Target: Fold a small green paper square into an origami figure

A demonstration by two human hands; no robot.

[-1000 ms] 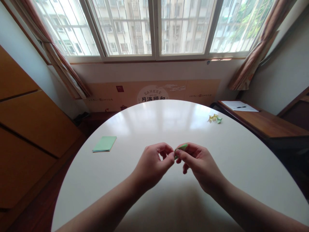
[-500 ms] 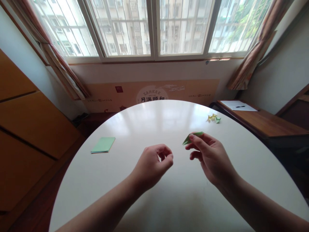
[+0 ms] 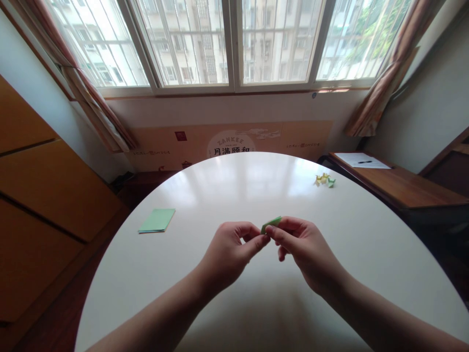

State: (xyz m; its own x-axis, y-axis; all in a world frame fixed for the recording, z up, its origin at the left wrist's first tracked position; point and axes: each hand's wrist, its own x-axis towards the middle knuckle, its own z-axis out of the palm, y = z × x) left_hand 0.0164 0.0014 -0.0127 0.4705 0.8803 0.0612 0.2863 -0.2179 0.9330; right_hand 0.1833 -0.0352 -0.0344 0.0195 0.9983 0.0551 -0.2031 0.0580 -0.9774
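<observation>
A small folded green paper piece (image 3: 271, 223) is pinched between the fingertips of both hands above the round white table (image 3: 220, 195). My left hand (image 3: 230, 252) has its fingers curled, thumb and forefinger pressed on the paper's left end. My right hand (image 3: 302, 247) grips the paper's right part with its fingers closed round it. A stack of green paper sheets (image 3: 157, 220) lies on the table to the left, well away from both hands.
Several small folded yellow and green paper pieces (image 3: 324, 180) lie at the table's far right. A wooden desk (image 3: 403, 188) with a sheet and a pen stands to the right. A wooden cabinet (image 3: 44, 195) is on the left, windows behind.
Half a second ago my right hand held the green paper alone, out to the right. It has come back to the middle and my left fingertips have pinched it again.
</observation>
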